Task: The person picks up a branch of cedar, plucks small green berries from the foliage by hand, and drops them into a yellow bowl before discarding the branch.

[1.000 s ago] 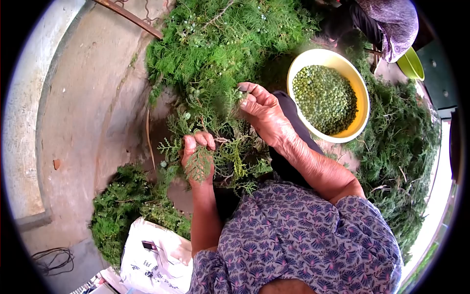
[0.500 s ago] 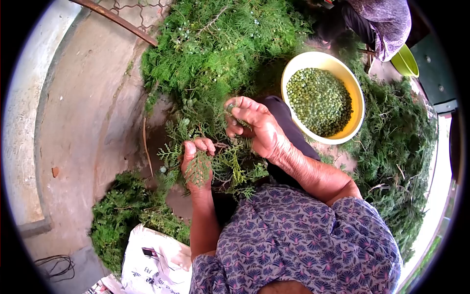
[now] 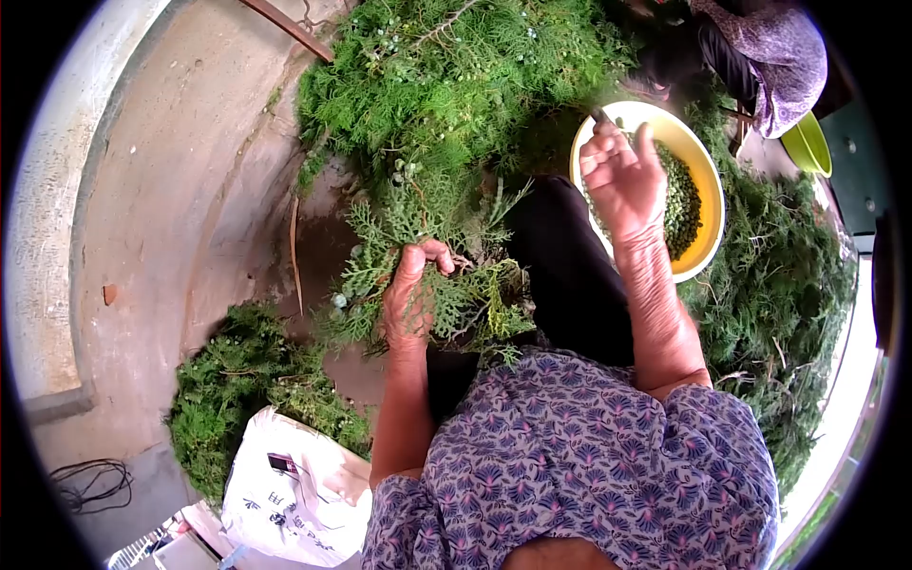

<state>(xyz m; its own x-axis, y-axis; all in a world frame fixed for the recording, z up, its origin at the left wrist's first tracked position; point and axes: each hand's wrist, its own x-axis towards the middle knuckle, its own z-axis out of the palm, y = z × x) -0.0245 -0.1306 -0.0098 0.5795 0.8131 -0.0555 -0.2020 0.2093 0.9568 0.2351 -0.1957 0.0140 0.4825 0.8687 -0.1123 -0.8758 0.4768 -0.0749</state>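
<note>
My left hand (image 3: 415,296) grips a green leafy sprig (image 3: 446,285) in front of my lap, fingers curled around its stem. My right hand (image 3: 622,176) is raised over the yellow bowl (image 3: 708,214), which holds many small green seeds (image 3: 686,204); the fingers are partly spread and I cannot see anything in them. A big heap of the same green branches (image 3: 446,85) lies beyond my hands.
A smaller pile of greenery (image 3: 237,380) lies at lower left beside a white printed bag (image 3: 294,499). More branches (image 3: 779,304) cover the right side. Another person's patterned sleeve (image 3: 769,57) and a green bowl (image 3: 807,142) are at top right. Bare concrete (image 3: 161,190) curves at left.
My right hand has left the sprig and swung up and right over the yellow bowl. My left hand kept its hold on the sprig, shifting slightly.
</note>
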